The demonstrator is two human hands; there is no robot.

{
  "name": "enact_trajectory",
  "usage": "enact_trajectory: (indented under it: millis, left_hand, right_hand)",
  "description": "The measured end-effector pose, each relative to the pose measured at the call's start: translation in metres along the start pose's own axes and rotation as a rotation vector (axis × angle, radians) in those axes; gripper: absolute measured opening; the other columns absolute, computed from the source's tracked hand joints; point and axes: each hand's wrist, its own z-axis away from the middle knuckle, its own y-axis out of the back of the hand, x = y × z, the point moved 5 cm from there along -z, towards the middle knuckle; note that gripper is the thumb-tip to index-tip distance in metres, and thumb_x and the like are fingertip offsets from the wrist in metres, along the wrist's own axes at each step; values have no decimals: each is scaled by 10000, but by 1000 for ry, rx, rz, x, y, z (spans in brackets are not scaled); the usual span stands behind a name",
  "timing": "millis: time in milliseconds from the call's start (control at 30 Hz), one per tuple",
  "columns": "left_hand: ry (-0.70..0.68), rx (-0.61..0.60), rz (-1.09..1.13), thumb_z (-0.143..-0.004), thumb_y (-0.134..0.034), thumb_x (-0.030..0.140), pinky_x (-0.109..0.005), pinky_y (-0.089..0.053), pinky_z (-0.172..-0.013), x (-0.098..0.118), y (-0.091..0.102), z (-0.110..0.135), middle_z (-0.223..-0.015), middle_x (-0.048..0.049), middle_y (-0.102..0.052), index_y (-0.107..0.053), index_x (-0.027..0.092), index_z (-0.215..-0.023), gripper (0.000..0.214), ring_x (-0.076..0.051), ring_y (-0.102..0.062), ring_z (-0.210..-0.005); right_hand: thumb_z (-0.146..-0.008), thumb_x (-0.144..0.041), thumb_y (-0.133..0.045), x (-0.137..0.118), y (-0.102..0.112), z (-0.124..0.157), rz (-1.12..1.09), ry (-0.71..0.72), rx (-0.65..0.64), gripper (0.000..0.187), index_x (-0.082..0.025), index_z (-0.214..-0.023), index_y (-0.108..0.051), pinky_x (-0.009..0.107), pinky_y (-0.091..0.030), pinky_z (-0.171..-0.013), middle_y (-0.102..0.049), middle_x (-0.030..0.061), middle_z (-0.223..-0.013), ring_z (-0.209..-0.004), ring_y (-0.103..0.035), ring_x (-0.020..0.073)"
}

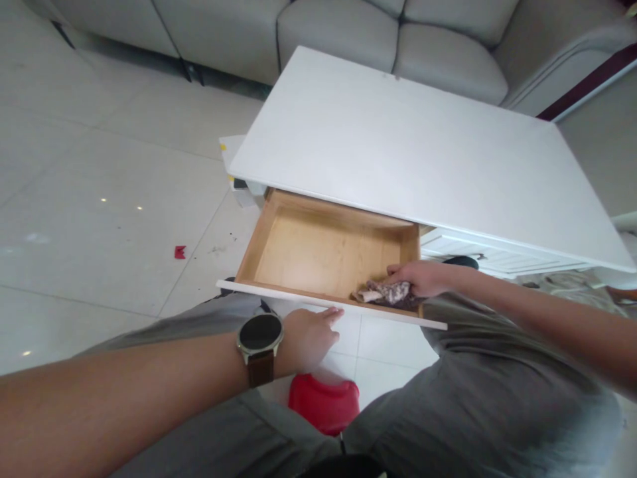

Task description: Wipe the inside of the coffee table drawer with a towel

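Note:
A wooden drawer [308, 255] is pulled out of the white coffee table, its inside light brown and its front panel white. My right hand [423, 277] reaches over the drawer's right side, fingers closed around a crumpled patterned cloth [391, 292]. That cloth lies against the inner front right corner. In front of the panel is my left hand [308, 338], with a watch [259, 332] on its wrist. Its fingers stretch toward the panel's upper edge; whether they touch it I cannot tell. Nothing shows in this hand.
The white tabletop [408, 139] spreads beyond the drawer, with a grey sofa [343, 33] behind it. A closed drawer front [497, 252] is to the right. Below, between my knees, is a red plastic object [323, 405]. A small red scrap [180, 252] lies on the tiled floor.

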Motion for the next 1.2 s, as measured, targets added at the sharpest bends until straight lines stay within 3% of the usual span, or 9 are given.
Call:
enact_trajectory:
  millis: [133,233,333,567,700,800,900,1033,1200]
  left_hand:
    - [17,-1,-6,-954,-605,178,-421,-581,-1084,3,4,1,-1644,-191,-441,-769,142,-1247,338,-317,-532,-1468]
    - [18,-24,-12,-991,-531,176,-405,-565,-1098,4,2,2,-1643,-178,-456,-751,148,-1273,359,-297,-508,-1490]
    - [27,-34,-21,-1011,-472,155,-398,-546,-1120,4,1,2,-1646,-179,-454,-733,146,-1296,386,-280,-499,-1498]
    - [15,-58,-5,-1000,-517,163,-418,-564,-1111,5,2,-1,-1652,-208,-430,-716,131,-1324,381,-310,-491,-1502]
    - [31,-67,1,-996,-524,155,-424,-552,-1131,6,4,-1,-1654,-208,-429,-718,129,-1321,379,-310,-483,-1508]
    - [26,-91,-9,-999,-517,157,-421,-545,-1134,7,4,-1,-1657,-217,-418,-710,128,-1335,389,-311,-471,-1516]
    - [13,-92,-23,-993,-515,144,-427,-544,-1132,7,6,-1,-1653,-216,-421,-709,135,-1338,396,-312,-470,-1515]
    - [12,-77,-9,-988,-515,144,-423,-567,-1096,7,8,0,-1646,-206,-435,-722,149,-1317,389,-310,-501,-1493]
    - [16,-54,11,-996,-475,125,-431,-557,-1110,4,5,2,-1643,-223,-422,-724,130,-1307,399,-306,-516,-1480]
  right_hand:
    - [-792,-75,-563,-7,61,-6,11,25,249,780,-294,-1540,-561,364,-500,-893,-643,112,-1215,-1039,-652,272]
    - [-839,-139,-593,-21,82,-17,77,52,432,799,-307,-1609,-457,424,-464,-982,-597,118,-1332,-1165,-598,327]
    - [-877,-183,-624,-31,64,-45,170,78,475,788,-294,-1629,-413,476,-431,-1025,-574,144,-1396,-1229,-554,367]
    - [-741,-339,-876,-9,-14,-134,346,143,304,944,-319,-1591,-465,619,-352,-1109,-398,174,-1656,-1418,-380,500]
    - [-827,-267,-787,-1,-16,-162,367,164,325,808,-370,-1573,-494,593,-385,-1082,-376,147,-1679,-1412,-410,468]
    - [-915,-135,-598,2,-5,-170,336,107,361,661,-329,-1546,-552,475,-456,-986,-517,183,-1547,-1256,-553,374]
    - [-912,-97,-529,9,14,-157,237,48,382,616,-279,-1492,-628,367,-475,-871,-649,159,-1318,-1046,-624,280]
    - [-835,-53,-526,11,30,-101,87,138,274,620,-304,-1359,-741,314,-466,-821,-696,80,-1168,-939,-637,217]
    - [-823,-74,-578,-1,-6,-12,121,163,-52,491,-312,-1182,-814,306,-448,-717,-704,68,-1134,-846,-642,191]
